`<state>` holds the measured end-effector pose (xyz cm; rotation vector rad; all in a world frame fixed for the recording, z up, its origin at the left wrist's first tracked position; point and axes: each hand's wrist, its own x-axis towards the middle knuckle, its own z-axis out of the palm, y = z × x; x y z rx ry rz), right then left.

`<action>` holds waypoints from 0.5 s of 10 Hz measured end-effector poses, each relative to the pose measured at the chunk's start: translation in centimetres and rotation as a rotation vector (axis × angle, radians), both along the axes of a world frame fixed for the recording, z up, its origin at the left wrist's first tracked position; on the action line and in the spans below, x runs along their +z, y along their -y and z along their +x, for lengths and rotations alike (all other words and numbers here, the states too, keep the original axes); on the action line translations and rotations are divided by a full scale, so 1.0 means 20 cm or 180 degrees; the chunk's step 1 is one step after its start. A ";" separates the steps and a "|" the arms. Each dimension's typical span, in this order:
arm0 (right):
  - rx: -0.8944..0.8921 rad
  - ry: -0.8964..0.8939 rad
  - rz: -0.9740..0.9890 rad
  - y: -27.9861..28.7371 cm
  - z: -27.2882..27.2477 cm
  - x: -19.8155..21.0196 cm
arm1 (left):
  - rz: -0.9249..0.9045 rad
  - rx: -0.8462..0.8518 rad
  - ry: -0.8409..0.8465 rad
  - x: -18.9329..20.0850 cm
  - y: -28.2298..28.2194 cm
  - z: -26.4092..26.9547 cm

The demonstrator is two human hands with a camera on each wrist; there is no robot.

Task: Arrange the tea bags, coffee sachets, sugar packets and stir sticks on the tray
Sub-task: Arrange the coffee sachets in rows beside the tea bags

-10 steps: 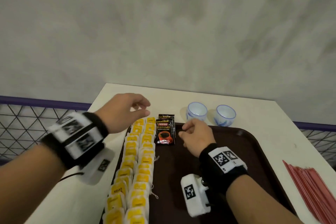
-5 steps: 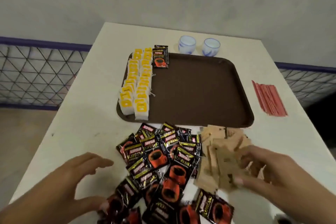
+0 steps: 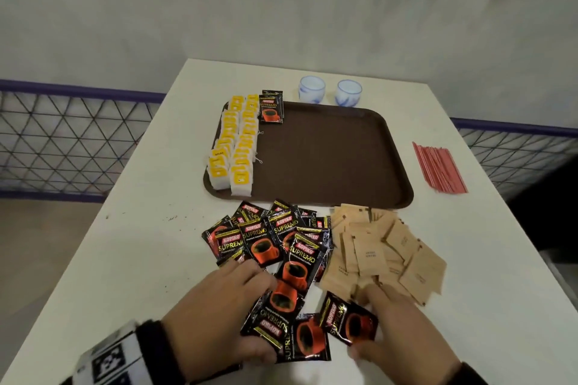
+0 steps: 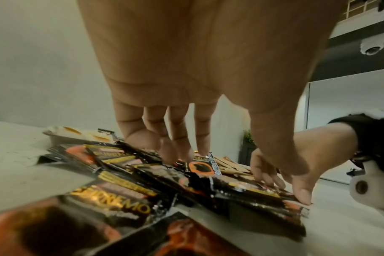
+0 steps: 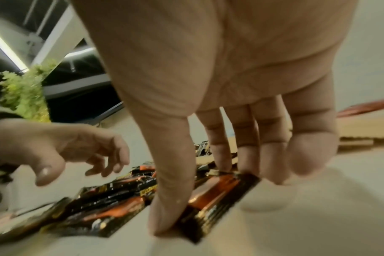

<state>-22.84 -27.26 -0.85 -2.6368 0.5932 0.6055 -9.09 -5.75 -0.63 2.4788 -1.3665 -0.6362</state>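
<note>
The black sachets in the loose coffee pile (image 3: 275, 244) read "KOPIKO SUPREMO" in red and gold over an orange cup; two more of them (image 3: 271, 109) lie on the brown tray (image 3: 344, 159) at its far left, beside two rows of yellow-tagged tea bags (image 3: 234, 147). The tan sugar packets (image 3: 381, 250) carry small print too faint to read. Red stir sticks (image 3: 438, 169) lie on the white table (image 3: 125, 259) right of the tray, two blue-and-white cups (image 3: 328, 92) behind it. The left hand (image 3: 219, 309) spreads relaxed fingers onto the pile. The right hand (image 3: 397, 331) pinches one sachet (image 3: 347, 319); only the right wrist view shows thumb (image 5: 171, 199) and fingertips (image 5: 248, 162) at its opposite edges. The left wrist view adds a ceiling camera (image 4: 219, 47)
</note>
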 end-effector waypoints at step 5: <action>-0.0103 -0.0203 0.1013 0.49 -0.36 -0.32 | -0.0023 0.0907 -0.1000 0.00 0.02 0.08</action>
